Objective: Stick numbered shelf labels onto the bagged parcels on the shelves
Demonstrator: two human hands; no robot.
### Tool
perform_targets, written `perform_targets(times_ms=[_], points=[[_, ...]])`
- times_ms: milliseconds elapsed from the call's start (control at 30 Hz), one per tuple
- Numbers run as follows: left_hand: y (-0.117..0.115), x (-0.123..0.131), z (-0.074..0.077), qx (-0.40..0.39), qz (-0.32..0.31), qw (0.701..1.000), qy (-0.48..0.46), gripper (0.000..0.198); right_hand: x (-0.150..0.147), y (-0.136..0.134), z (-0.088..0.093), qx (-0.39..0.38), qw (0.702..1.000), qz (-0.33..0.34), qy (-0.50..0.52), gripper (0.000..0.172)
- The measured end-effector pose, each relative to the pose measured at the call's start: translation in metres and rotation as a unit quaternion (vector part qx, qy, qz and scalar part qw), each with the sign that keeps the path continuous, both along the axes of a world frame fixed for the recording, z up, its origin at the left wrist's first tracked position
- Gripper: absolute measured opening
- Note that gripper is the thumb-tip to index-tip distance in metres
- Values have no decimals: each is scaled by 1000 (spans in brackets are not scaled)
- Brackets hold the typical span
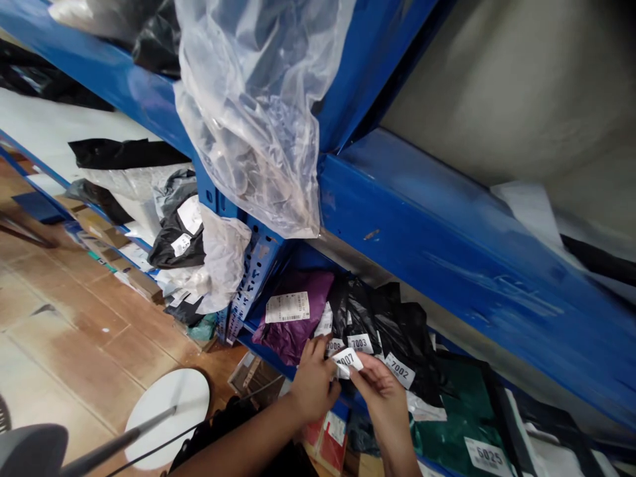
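A white numbered label [348, 361] ending in 007 is between my two hands, in front of the packages on the low shelf. My right hand [381, 387] pinches its right side between thumb and fingers. The curled fingers of my left hand [313, 376] are closed at its left edge, covering part of it. Whether the label is stuck to a package is hidden. Just behind are black plastic packages [355, 311] with labels 7003 [360, 342] and 7002 [400, 370]. A purple package [298, 331] with a white shipping label [287, 307] lies left of them.
A green package [460, 404] labelled 6025 lies to the right. Blue shelf beams [447, 258] cross above my hands, and a clear plastic bag [258, 126] hangs over an upright. More parcels [173, 232] fill the left shelf. A round white base [166, 417] stands on the tiled floor.
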State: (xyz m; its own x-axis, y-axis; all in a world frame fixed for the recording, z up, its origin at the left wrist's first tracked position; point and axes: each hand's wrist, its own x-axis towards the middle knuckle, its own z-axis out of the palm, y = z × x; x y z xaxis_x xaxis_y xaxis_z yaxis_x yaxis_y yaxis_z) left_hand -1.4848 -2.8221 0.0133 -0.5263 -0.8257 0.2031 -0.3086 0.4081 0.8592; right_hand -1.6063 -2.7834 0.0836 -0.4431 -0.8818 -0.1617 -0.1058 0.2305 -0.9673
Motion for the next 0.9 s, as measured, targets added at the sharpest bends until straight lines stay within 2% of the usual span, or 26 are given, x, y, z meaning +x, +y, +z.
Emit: perform_targets(times_ms=[100,267,333,467,633,700,767,900], points=[[9,-6,-2,-23,-23,998,-49,64,5,-8,-1,-31,999,-10,9,38],[14,-3,-15,-26,-71,996,-50,73,20,-37,-15,-69,997,10,-16,33],[12,0,-17,2,-57,998,-37,73,22,-49,-26,-78,996,-23,-26,35],[6,-3,-14,46,-20,999,6,70,17,-61,-47,-126,983,-129,-37,38],[-1,-25,-10,106,117,987,33,45,10,-60,-56,-193,961,-174,-89,31],[-5,-29,-10,133,148,980,25,40,8,-60,-56,-204,956,-179,-110,28],[-10,-28,-11,152,150,977,12,36,6,-61,-56,-205,952,-185,-133,28],[-20,-19,-9,157,116,981,-22,30,3,-62,-56,-198,948,-189,-163,30]])
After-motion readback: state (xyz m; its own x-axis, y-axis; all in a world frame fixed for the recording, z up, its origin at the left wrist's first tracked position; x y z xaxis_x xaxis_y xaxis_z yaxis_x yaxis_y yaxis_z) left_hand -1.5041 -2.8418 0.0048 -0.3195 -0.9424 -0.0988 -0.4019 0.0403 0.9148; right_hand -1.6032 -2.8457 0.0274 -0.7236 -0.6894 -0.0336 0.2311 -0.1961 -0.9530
